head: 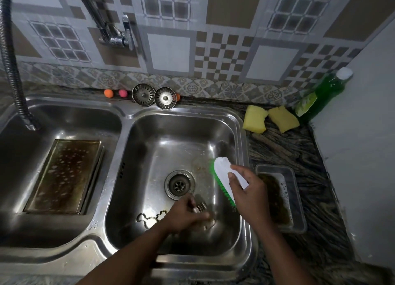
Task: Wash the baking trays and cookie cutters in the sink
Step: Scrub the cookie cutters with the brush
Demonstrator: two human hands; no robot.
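We are counting at least two trays: left tray (64,175) in the basin (70,120) beyond our left hand (186,217), right tray (298,199) holding brown water (275,197) beside our right hand (245,190), which is gripping a brush (224,171). Our left hand is pinching one cutter (201,206), a loose cutter (149,218) lying beside it.

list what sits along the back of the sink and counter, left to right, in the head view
orange ball → pink ball → left strainer → right strainer → left yellow sponge → right yellow sponge → green bottle
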